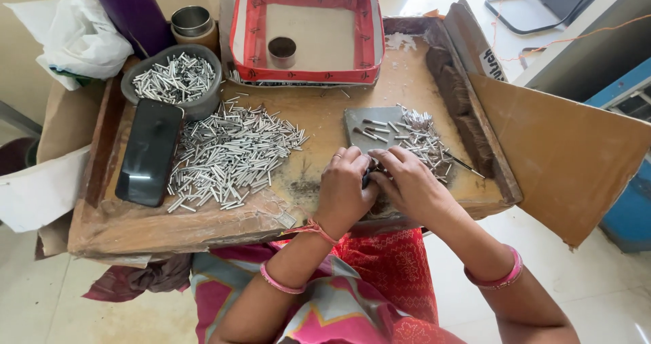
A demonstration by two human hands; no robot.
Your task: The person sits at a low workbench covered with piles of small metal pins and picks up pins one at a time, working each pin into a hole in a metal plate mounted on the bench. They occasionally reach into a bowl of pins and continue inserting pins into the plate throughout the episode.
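Metal, thin and shiny: the small tubes on this board look light, stiff and smooth, so I judge they slip easily and are best pinched at the middle with the fingertips. Nearest to the person, the left hand and the right hand are pressed together, fingers curled around a small dark piece between them; what exactly they pinch I cannot tell, because the fingers hide it. Just beyond the hands, at 12 o'clock, lies a grey slab with a small heap of tubes on its right part. At 10 o'clock from the hands a big loose pile of tubes spreads over the wooden board, beside a black phone. Farther, at 11 o'clock, a grey bowl holds more tubes. Farthest, at 12 o'clock, stands a red-edged box with a little metal cup inside.
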